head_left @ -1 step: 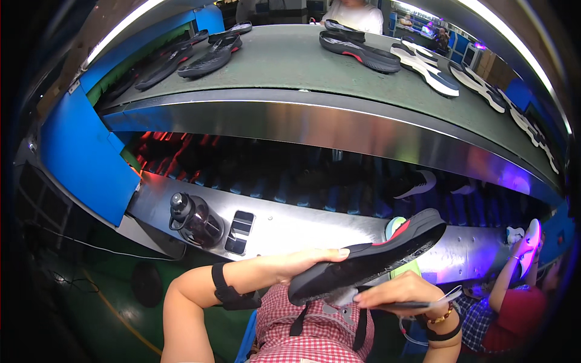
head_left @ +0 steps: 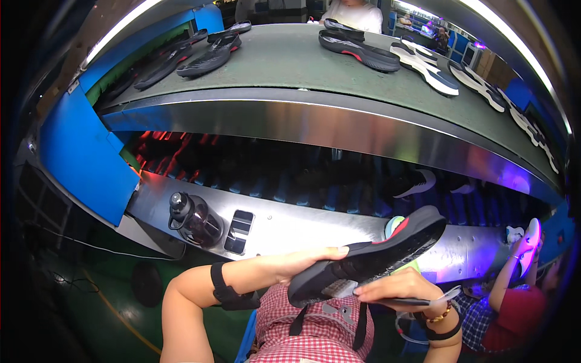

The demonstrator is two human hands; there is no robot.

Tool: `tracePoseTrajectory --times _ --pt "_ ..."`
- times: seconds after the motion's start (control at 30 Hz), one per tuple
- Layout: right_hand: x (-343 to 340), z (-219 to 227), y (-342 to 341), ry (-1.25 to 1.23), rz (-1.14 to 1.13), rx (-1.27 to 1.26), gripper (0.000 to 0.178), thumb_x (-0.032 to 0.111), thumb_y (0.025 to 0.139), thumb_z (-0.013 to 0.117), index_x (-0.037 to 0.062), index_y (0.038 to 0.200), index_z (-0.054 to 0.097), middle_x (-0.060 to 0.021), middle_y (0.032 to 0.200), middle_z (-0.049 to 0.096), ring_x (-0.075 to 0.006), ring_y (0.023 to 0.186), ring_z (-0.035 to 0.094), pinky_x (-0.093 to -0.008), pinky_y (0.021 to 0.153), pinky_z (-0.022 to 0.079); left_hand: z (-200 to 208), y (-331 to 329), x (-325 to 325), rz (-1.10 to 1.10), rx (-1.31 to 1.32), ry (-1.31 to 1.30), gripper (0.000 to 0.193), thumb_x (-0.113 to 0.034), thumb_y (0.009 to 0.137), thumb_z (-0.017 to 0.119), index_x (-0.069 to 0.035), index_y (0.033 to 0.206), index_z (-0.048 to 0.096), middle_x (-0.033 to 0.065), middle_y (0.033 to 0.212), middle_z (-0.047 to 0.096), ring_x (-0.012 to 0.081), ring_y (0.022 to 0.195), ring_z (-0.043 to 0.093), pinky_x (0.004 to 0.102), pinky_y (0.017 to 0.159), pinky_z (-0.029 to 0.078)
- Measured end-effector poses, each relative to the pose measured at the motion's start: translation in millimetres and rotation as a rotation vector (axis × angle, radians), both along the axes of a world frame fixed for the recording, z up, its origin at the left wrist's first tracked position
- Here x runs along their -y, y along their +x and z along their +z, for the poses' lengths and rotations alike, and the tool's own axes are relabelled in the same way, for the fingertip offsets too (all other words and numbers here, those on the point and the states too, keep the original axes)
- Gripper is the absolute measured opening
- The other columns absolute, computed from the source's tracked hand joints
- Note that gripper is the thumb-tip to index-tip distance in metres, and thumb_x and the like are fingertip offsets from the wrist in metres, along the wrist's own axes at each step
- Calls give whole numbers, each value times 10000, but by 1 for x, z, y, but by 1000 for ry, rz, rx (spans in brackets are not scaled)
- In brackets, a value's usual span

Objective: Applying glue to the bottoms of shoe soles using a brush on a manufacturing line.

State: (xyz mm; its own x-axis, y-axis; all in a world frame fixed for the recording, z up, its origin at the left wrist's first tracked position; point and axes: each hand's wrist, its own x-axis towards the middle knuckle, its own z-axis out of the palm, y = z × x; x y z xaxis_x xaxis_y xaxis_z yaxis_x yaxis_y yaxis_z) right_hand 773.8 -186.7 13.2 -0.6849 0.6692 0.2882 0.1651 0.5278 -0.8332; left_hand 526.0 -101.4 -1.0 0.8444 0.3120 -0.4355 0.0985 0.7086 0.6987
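My left hand (head_left: 305,263) is closed on a black shoe sole (head_left: 378,257) with a red patch along its upper edge. The sole is held slantwise above my lap, its right end higher. In my right hand (head_left: 402,285) is a flat brush (head_left: 341,289) with pale bristles and a dark handle. Its bristles lie against the lower left part of the sole's face turned towards me. My left palm and most of its fingers are hidden behind the sole. A round, pale green and blue thing (head_left: 394,225) shows partly behind the sole; its kind is unclear.
On the metal ledge (head_left: 290,227) stand a dark drinking bottle (head_left: 203,222) and a black tray (head_left: 239,232). Black soles (head_left: 358,51) and white soles (head_left: 426,69) lie on the green conveyor belt (head_left: 278,66). A co-worker's arm (head_left: 507,272) holds a shoe at the right.
The brush has moved slightly up along the sole, and its bristles show more clearly against it. The sole's right end is tipped up a little. My left arm has barely moved.
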Motion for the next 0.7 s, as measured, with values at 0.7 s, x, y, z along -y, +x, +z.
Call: tracePoseTrajectory --times 0.7 --pt "6 13 47 196 -13 705 288 87 805 580 131 1082 642 -34 1102 670 -247 883 672 -321 734 538 -9 -6 -1 -25 -159 -7 580 -457 924 525 6 1271 486 134 1052 624 144 853 645 252 700 548"
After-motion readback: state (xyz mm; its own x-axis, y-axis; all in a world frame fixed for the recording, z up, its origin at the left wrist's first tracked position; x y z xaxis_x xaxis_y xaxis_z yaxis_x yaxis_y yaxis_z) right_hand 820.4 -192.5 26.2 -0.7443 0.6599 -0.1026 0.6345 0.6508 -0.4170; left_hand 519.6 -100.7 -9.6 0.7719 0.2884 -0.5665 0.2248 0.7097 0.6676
